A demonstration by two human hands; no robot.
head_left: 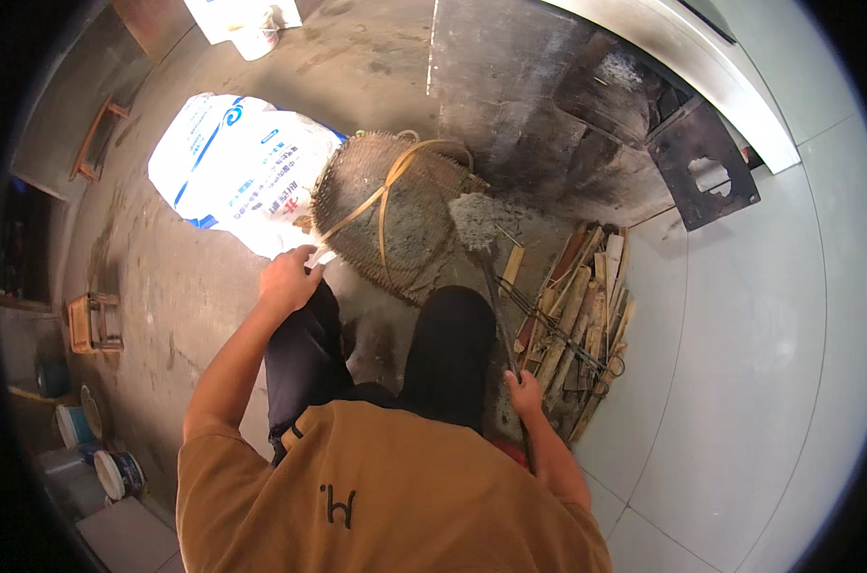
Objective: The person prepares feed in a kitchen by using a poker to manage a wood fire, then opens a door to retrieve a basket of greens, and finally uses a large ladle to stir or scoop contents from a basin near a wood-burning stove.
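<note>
My right hand (525, 392) is closed around the long dark handle of a shovel (501, 315). Grey ash (476, 218) lies on the shovel's head, at the right edge of a woven basket (405, 215) that has grey ash in it and thin bamboo strips crossed over it. My left hand (290, 278) is at the near edge of a white and blue woven plastic sack (244, 172), its fingertips on what looks like a pinched fold of white plastic. The sack lies against the basket's left side and bears printed writing.
Split firewood (577, 308) is piled at the right, with metal tongs (573, 340) across it. Beyond stand a sooty stove wall (519, 93) and a dark metal plate with a hole (680, 165). Wooden stools (82, 322) and buckets (110, 474) are at the left.
</note>
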